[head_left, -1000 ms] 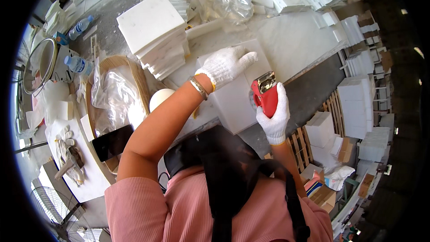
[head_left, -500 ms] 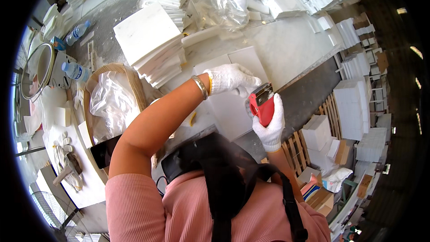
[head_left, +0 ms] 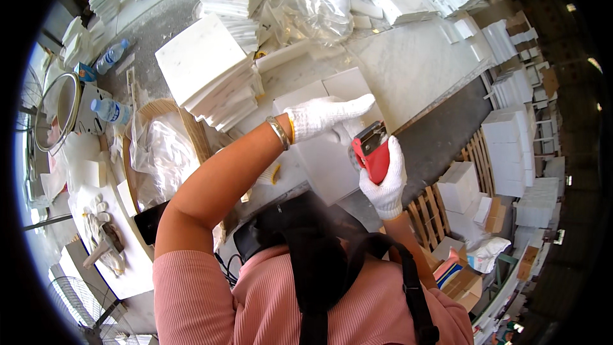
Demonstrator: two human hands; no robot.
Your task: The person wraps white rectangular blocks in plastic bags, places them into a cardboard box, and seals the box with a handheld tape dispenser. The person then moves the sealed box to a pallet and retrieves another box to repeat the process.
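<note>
Head view: at the left a water bottle (head_left: 111,111) stands near an open cardboard box (head_left: 193,133) filled with clear plastic (head_left: 167,148), then a stack of white tiles (head_left: 201,59) on the tabletop (head_left: 424,57). The gloved left hand (head_left: 324,117) is over a white carton (head_left: 327,165), one finger straight, the rest partly bent; whether it grips anything I cannot tell. Just beside it, above the carton's right edge, a red tape dispenser (head_left: 378,162) sits in the gloved right hand (head_left: 385,188), fingers wrapped around it. Farther right is a wooden pallet (head_left: 426,218).

The white box (head_left: 329,172) is partly covered by the left hand (head_left: 319,118) — the black slab (head_left: 149,223), by the left arm (head_left: 214,185).
</note>
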